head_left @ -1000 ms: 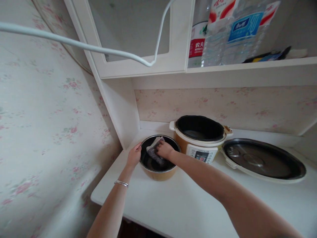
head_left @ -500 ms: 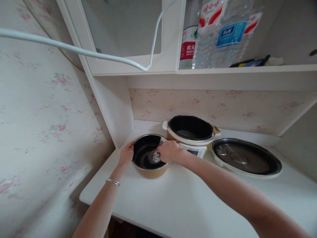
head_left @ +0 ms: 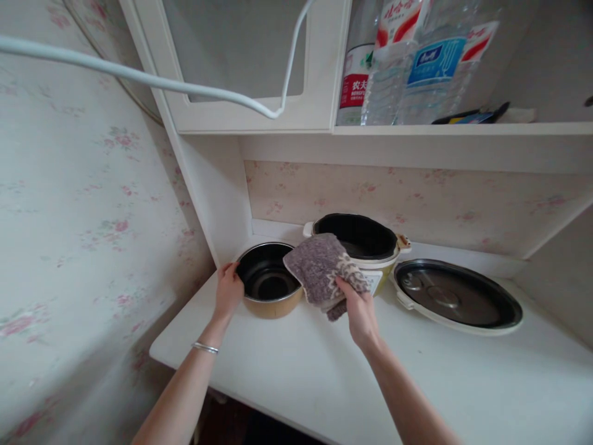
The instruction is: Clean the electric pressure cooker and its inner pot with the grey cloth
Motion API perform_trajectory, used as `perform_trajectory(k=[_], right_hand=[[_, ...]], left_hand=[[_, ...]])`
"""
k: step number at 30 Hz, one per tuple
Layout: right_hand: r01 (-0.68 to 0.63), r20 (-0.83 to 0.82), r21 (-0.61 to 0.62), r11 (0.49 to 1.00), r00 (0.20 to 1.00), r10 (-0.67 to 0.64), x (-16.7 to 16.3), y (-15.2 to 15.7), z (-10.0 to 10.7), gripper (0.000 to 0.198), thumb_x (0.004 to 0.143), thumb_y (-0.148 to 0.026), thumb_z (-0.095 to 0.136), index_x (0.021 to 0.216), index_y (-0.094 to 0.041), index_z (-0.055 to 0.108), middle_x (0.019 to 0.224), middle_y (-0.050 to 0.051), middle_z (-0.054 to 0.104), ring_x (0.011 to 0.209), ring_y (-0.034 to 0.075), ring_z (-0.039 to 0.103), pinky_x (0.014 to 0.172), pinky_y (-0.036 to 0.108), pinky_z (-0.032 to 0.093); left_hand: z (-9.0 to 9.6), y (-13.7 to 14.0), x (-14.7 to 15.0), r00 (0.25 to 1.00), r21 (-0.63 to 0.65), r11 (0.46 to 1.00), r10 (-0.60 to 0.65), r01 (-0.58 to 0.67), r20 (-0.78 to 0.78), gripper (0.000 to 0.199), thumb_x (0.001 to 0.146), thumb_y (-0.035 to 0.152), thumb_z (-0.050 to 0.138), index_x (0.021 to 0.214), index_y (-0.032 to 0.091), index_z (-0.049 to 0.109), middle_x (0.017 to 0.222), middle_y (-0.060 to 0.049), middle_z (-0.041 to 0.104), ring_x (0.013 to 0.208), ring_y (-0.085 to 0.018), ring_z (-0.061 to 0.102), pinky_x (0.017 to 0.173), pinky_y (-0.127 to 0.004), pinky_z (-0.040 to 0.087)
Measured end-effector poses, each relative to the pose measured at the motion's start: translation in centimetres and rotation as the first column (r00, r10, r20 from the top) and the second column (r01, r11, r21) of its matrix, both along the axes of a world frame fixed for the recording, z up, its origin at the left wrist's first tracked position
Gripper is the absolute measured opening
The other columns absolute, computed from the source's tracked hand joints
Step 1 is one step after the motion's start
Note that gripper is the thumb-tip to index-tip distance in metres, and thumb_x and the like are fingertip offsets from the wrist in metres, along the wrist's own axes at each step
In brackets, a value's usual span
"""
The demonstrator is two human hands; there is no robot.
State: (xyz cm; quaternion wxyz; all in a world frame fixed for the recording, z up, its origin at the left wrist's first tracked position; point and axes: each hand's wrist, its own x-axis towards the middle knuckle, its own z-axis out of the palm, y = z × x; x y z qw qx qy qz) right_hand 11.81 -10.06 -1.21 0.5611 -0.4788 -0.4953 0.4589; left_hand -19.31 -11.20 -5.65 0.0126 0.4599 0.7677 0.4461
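Note:
A round inner pot [head_left: 271, 308], black inside and tan outside, stands on the white counter. My left hand [head_left: 229, 289] grips its rim on the left side. In my right hand [head_left: 360, 312] is a folded grey-purple cloth [head_left: 315, 262] with a cream pattern, held up to the right of the pot. The cloth hides part of the cooker body [head_left: 389, 272] behind it, which is white and yellowish with a dark hollow. Further right lies the cooker lid [head_left: 456, 296], its dark inner side facing up.
The counter [head_left: 296, 364] has a rounded front left corner by the flowered wall. Several plastic bottles [head_left: 430, 68] stand on the shelf above. A white cable [head_left: 185, 91] hangs across the upper left, in front of the cabinet door [head_left: 254, 117].
My right hand has lifted the cloth out of the pot and moved it to the right. The pot has shifted slightly left, with my left hand still on its rim.

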Motion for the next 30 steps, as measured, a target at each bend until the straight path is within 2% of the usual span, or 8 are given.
perform_trajectory(k=[6,14,18,20,22,24,27,30], right_hand=[[0.118,-0.047,0.134,0.984,0.993,-0.113,-0.4,-1.8,-2.1,0.048,0.080,-0.042,0.061,0.120,-0.016,0.061,0.122,0.009,0.064,0.114,0.024,0.057,0.100,0.038,0.042],[0.126,0.116,0.004,0.992,0.985,-0.125,-1.6,-3.3,-4.9,0.048,0.081,-0.053,0.057,0.110,-0.016,0.068,0.107,0.009,0.070,0.103,0.028,0.062,0.090,0.038,0.047],[0.220,0.114,0.073,0.973,0.967,-0.228,-0.5,-3.4,-4.8,0.046,0.081,-0.052,0.058,0.108,-0.016,0.068,0.108,0.010,0.069,0.106,0.028,0.060,0.093,0.038,0.045],[0.237,0.109,0.145,0.961,0.961,-0.253,0.0,-3.5,-4.6,0.044,0.083,-0.050,0.058,0.111,-0.016,0.066,0.110,0.010,0.068,0.106,0.027,0.060,0.094,0.038,0.044],[0.255,0.110,0.220,0.942,0.952,-0.284,0.4,-3.8,-4.7,0.043,0.084,-0.047,0.057,0.114,-0.017,0.064,0.111,0.009,0.067,0.105,0.025,0.059,0.094,0.037,0.044],[0.252,0.140,0.285,0.925,0.944,-0.300,0.8,-4.3,-5.2,0.040,0.085,-0.045,0.057,0.115,-0.018,0.062,0.112,0.009,0.066,0.103,0.024,0.060,0.093,0.036,0.045],[0.241,0.198,0.333,0.912,0.927,-0.318,1.5,-5.2,-6.2,0.039,0.085,-0.043,0.058,0.115,-0.018,0.062,0.111,0.009,0.066,0.100,0.023,0.061,0.091,0.035,0.046],[0.337,0.200,0.307,0.890,0.892,-0.406,2.6,-5.8,-7.0,0.041,0.084,-0.045,0.058,0.114,-0.018,0.061,0.111,0.010,0.066,0.100,0.024,0.061,0.091,0.036,0.045]], left_hand=[[-0.1,-1.8,0.5,0.996,0.007,0.998,-0.055,0.056,-0.073,0.041,0.080,0.005,0.035,0.099,0.019,0.069,0.129,-0.008,0.054,0.123,-0.022,0.052,0.112,-0.034,0.036],[0.4,-4.1,0.8,0.990,-0.056,0.989,-0.138,0.136,-0.021,0.037,0.084,0.010,0.036,0.096,0.025,0.068,0.124,-0.001,0.064,0.118,-0.020,0.057,0.106,-0.036,0.041],[0.4,-5.5,-2.2,0.997,0.003,0.997,-0.080,0.080,0.018,0.031,0.088,0.023,0.038,0.103,0.025,0.066,0.123,-0.003,0.065,0.117,-0.021,0.058,0.106,-0.037,0.041],[0.4,-6.0,-4.5,0.999,0.001,0.999,-0.032,0.032,-0.024,0.033,0.089,0.025,0.036,0.107,0.023,0.064,0.119,-0.005,0.066,0.114,-0.023,0.059,0.104,-0.039,0.043],[0.2,-6.4,-6.5,0.990,-0.001,0.997,-0.070,0.071,-0.126,0.034,0.089,0.024,0.036,0.110,0.022,0.063,0.121,-0.007,0.064,0.113,-0.023,0.059,0.104,-0.039,0.043],[0.0,-6.6,-7.8,0.948,-0.017,0.982,-0.188,0.190,-0.257,0.034,0.091,0.026,0.037,0.114,0.021,0.063,0.125,-0.008,0.061,0.115,-0.022,0.058,0.105,-0.039,0.043],[-0.5,-6.8,-8.2,0.837,-0.073,0.937,-0.339,0.343,-0.429,0.035,0.093,0.031,0.042,0.121,0.023,0.061,0.131,-0.006,0.059,0.118,-0.023,0.057,0.104,-0.041,0.044],[-1.1,-6.7,-7.8,0.755,-0.100,0.912,-0.387,0.397,-0.530,0.035,0.093,0.035,0.048,0.125,0.026,0.060,0.132,-0.005,0.059,0.117,-0.023,0.058,0.100,-0.043,0.049]])
